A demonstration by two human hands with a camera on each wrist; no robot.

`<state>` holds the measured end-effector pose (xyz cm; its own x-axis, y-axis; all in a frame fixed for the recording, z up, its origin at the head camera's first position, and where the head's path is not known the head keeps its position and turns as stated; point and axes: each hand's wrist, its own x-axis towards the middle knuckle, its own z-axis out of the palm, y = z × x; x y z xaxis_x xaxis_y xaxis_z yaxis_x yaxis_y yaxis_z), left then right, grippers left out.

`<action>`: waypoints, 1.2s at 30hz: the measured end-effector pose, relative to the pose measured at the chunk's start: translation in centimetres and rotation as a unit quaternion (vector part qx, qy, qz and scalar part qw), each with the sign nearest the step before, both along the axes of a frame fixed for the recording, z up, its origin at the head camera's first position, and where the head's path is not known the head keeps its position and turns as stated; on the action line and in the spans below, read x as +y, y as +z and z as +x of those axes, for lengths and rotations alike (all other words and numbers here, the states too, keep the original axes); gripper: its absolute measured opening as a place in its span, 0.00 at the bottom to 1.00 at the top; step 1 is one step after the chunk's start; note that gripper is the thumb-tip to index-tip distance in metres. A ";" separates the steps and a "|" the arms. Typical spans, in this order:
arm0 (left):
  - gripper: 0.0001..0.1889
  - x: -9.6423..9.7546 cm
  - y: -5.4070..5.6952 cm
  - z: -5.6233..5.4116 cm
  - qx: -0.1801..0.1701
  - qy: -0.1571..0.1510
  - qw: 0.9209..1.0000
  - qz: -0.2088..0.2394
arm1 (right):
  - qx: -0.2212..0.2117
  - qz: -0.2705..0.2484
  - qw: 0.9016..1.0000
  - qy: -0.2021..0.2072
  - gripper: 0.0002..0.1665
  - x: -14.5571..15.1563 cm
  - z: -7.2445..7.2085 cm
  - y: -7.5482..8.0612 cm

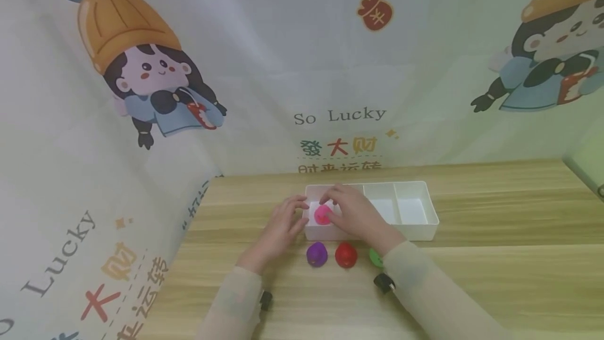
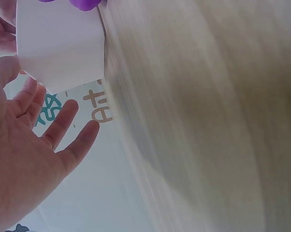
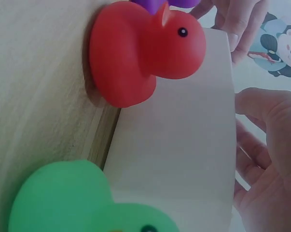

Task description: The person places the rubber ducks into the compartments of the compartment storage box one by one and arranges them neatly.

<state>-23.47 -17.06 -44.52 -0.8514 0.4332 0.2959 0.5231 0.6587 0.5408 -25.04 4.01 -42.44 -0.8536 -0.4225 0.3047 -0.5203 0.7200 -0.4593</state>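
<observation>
In the head view my right hand (image 1: 354, 209) reaches over a white divided box (image 1: 373, 232). Its thumb and index finger are at a pink rubber duck (image 1: 322, 215) in the leftmost compartment, thumb on the duck's right side and index fingertip at its far edge. My left hand (image 1: 280, 227) is at the box's left end, fingers spread; the left wrist view shows its thumb (image 2: 7, 70) right at the rim. A purple duck (image 1: 316, 254), a red duck (image 1: 346, 255) and a green duck (image 1: 376, 257), partly hidden by my right forearm, stand along the box's near side.
The box stands on a wood-grain table (image 1: 495, 277), its right-hand compartments showing bare white floors. Behind and to the left hangs a printed cloth (image 1: 264, 67) with cartoon figures and lettering. Dark wrist devices (image 1: 384, 283) show at both sleeves.
</observation>
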 end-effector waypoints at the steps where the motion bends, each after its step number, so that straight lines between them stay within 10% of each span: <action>1: 0.15 0.0 0.0 0.0 -0.002 0.000 1.000 0.000 | 0.004 0.001 1.000 -0.004 0.15 0.1 0.1 0.0; 36: 0.15 0.0 0.0 0.0 -0.023 0.010 1.000 0.009 | 0.058 -0.044 0.997 0.003 0.12 4.1 2.5 -0.6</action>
